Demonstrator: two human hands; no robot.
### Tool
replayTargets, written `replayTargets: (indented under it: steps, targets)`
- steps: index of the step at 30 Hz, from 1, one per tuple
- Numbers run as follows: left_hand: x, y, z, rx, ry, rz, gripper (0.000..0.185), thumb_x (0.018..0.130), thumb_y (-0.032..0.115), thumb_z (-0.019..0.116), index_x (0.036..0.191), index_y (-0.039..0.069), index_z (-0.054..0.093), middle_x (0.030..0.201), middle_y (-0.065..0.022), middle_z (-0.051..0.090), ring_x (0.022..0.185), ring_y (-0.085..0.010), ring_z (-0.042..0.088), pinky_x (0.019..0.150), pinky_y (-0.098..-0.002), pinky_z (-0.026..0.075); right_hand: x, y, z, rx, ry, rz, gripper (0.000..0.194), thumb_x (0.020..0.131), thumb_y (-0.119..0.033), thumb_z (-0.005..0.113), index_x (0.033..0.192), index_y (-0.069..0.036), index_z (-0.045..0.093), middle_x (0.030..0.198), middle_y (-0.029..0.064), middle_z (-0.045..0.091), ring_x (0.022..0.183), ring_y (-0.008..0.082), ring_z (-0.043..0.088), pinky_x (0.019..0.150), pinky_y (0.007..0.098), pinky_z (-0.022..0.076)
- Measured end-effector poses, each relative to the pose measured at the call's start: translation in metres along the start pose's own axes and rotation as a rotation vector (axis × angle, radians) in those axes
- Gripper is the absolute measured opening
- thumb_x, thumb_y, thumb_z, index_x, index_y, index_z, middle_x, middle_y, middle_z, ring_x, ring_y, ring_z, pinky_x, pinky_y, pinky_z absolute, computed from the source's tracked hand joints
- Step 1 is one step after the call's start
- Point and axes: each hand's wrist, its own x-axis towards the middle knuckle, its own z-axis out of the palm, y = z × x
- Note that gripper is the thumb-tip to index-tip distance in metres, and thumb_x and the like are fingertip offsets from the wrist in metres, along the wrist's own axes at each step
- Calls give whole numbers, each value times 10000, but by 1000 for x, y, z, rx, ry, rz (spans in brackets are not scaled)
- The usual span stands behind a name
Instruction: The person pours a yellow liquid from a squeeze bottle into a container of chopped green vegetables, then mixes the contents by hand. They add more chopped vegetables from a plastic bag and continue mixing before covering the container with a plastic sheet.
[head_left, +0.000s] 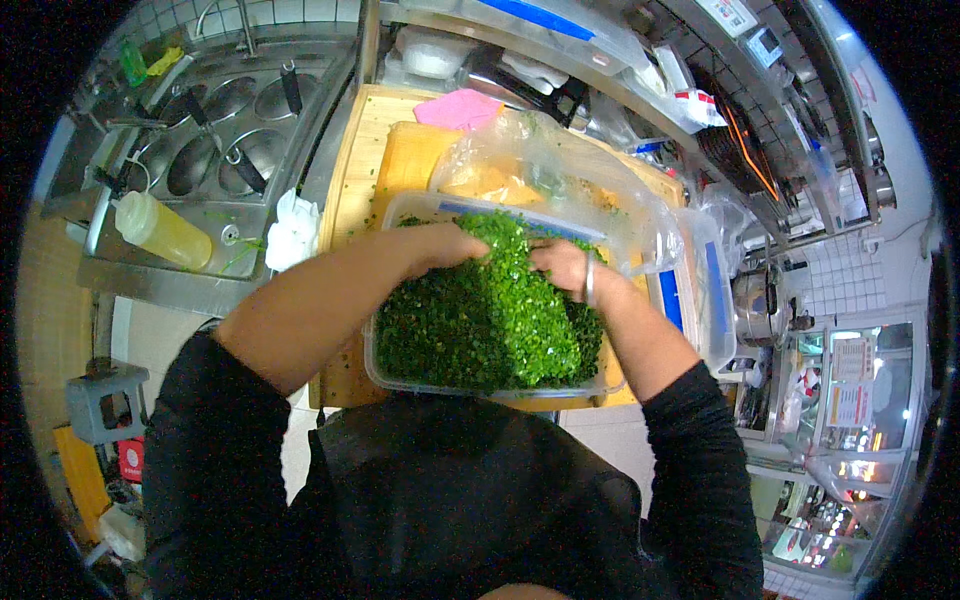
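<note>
Chopped green scallions or chives (540, 322) fill a translucent plastic tub (369, 356) right in front of me. A brighter ridge of them runs from between my hands toward the tub's near right side, and the rest lies in shadow. On the left of this ridge, my left hand (450, 247) reaches over the tub, fingertips at the greens. My right hand (564, 264), with a silver bangle (589, 279) at the wrist, dips into the greens on the other side. Both hands' fingers are partly hidden, so I cannot tell whether they grip any.
Behind the tub, a clear plastic bag (645, 210) covers part of a yellow cutting board (405, 150). A pink cloth (457, 109) lies at the back. Left are a noodle cooker with strainer baskets (232, 97), a squeeze bottle of yellow liquid (165, 229) and a white plastic bag (292, 229).
</note>
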Motion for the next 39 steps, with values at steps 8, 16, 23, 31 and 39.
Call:
replayTargets:
  steps: [8,16,23,31,39]
  targets:
    - [-52,-5,-3,-101,-63,-213,362,800,353,527,1025,76,585,1020,-141,594,900,-239,574,757,-408,457,-87,-8,18,1007,179,479,337,785,-101,474,1112,-87,552,1197,150,510,1016,309,543,795,414,510]
    - [-26,-22,21,-773,-134,-159,317,832,371,476,938,99,597,852,-90,632,695,-228,605,669,-398,510,-44,-54,50,1691,415,722,542,870,-490,397,1284,-139,403,1249,92,486,1083,242,500,878,483,403]
    - [-31,-9,11,-861,-107,5,312,828,397,497,943,123,593,881,-90,625,741,-228,601,730,-399,495,-60,-55,35,1866,647,472,564,876,-532,387,1288,-147,388,1260,77,465,1088,240,492,917,472,387]
    - [-63,-24,17,-690,-77,-149,324,844,378,493,986,99,579,886,-80,639,789,-223,623,737,-409,507,-95,-47,29,1632,277,817,732,804,-674,353,1335,-170,321,1165,76,420,877,272,441,847,525,396]
    - [-45,-29,31,-909,-123,-70,388,860,442,474,1051,116,559,982,-83,622,850,-233,604,765,-405,496,-54,-79,53,2002,453,427,682,866,-615,258,1367,-152,266,1349,105,378,1196,277,418,947,511,362]
